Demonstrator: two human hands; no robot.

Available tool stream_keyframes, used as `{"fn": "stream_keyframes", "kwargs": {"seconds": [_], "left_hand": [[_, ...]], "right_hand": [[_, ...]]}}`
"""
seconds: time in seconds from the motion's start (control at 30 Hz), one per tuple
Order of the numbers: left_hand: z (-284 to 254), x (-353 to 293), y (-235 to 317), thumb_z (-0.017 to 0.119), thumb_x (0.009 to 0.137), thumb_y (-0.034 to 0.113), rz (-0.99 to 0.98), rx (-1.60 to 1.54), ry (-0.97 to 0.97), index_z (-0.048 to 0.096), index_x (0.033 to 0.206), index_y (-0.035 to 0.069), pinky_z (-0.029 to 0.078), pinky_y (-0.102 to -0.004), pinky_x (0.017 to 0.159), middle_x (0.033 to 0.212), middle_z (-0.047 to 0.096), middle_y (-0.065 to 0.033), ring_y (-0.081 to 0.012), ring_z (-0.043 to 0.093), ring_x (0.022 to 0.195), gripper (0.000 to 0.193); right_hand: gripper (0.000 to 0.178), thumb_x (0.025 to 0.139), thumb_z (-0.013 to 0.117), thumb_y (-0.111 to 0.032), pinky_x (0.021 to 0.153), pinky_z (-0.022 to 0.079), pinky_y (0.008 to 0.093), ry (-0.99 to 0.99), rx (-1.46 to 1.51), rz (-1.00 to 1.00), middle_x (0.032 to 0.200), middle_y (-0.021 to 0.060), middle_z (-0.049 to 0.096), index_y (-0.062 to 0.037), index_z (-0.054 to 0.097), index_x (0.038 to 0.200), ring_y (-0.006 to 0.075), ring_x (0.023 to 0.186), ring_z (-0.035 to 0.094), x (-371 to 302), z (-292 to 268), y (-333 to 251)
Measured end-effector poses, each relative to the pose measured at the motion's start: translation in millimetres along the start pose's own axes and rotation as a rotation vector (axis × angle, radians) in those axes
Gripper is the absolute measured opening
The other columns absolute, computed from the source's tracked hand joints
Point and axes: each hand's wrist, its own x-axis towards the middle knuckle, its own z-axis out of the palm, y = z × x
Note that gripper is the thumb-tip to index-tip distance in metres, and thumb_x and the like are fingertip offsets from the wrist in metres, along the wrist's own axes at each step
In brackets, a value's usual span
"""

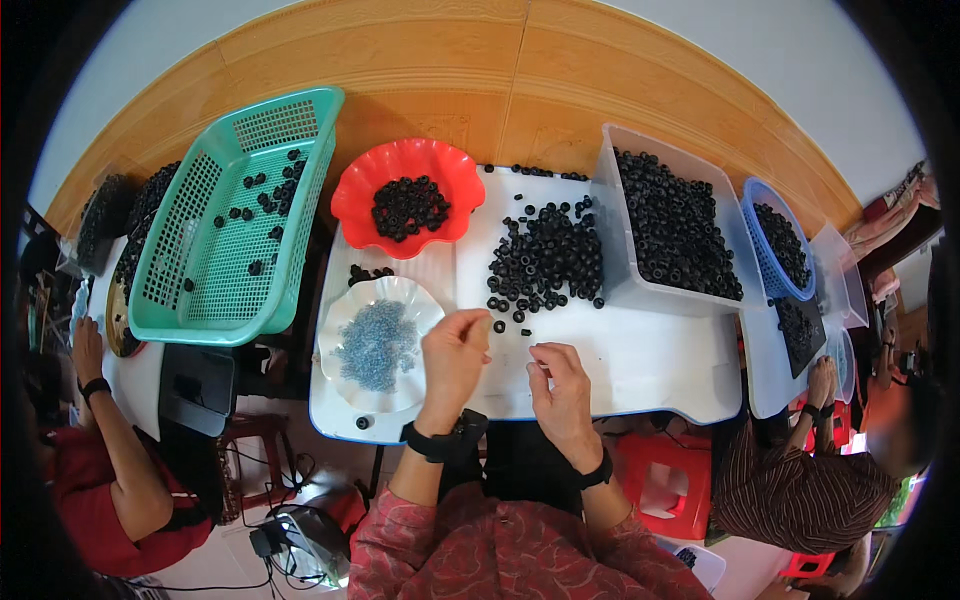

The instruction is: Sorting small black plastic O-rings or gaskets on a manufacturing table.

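My left hand point(455, 362) is held above the white table, just right of a white scalloped dish point(427, 312). Its fingers are curled together in a pinch, and whatever lies between them is too small to make out. Close by on the right, my right hand point(563, 398) has thumb and forefinger brought together over the table's near side; anything in that pinch is also unclear. Small translucent bluish pieces point(375, 345) fill the dish. Beyond my hands spreads a loose pile of black ring-shaped parts point(548, 255), with a few strays nearest my left fingertips.
A red wavy-edged bowl point(355, 200) of black parts stands at the back. To its left is a green perforated basket point(215, 325); a clear bin point(640, 290) heaped with black parts and a blue basket point(765, 250) stand right. Co-workers sit at both sides.
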Motion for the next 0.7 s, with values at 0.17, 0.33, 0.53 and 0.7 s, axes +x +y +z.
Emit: {"fn": "stream_keyframes", "kwargs": {"seconds": [0.17,0.33,0.53,0.7], "left_hand": [[14.5,-2.7,-4.4,0.068,0.082,0.017,0.350,0.736,-0.003,0.068,0.103,0.005,0.050,-0.0441,0.063,0.082,0.058,-0.0167,-0.0365,0.062,0.072,0.024],[22.7,-5.3,1.8,0.068,0.082,0.018,0.313,0.886,-0.037,0.067,0.103,0.006,0.051,-0.0435,0.063,0.088,0.057,-0.0171,-0.0360,0.062,0.075,0.025],[16.3,-7.4,-5.8,0.072,0.079,0.012,0.372,0.708,-0.042,0.066,0.102,0.004,0.052,-0.0388,0.061,0.086,0.059,-0.0167,-0.0317,0.063,0.069,0.025],[2.4,-26.1,1.6,0.060,0.085,-0.010,0.014,-0.257,-0.269,0.062,0.106,-0.005,0.059,-0.0315,0.078,0.101,0.065,-0.0123,-0.0183,0.066,0.084,0.022]], "right_hand": [[0.021,0.083,0.059,0.002,0.077,0.050,0.0381,0.007,-0.050,-0.019,0.106,0.0196,0.057,0.0035,0.059,0.104,0.0362,0.092,0.059,-2.0,4.8,3.7],[0.023,0.082,0.059,0.003,0.081,0.050,0.0390,0.031,-0.077,-0.009,0.108,0.0199,0.056,0.0050,0.058,0.105,0.0374,0.095,0.058,-7.5,8.7,5.4],[0.024,0.081,0.058,0.006,0.080,0.051,0.0384,0.036,-0.106,-0.013,0.110,0.0193,0.055,0.0053,0.058,0.105,0.0360,0.095,0.059,-9.9,9.6,1.6],[0.025,0.080,0.058,0.007,0.079,0.051,0.0377,0.042,-0.109,-0.016,0.112,0.0188,0.055,0.0061,0.057,0.105,0.0350,0.095,0.060,-12.6,9.2,4.4]]}}
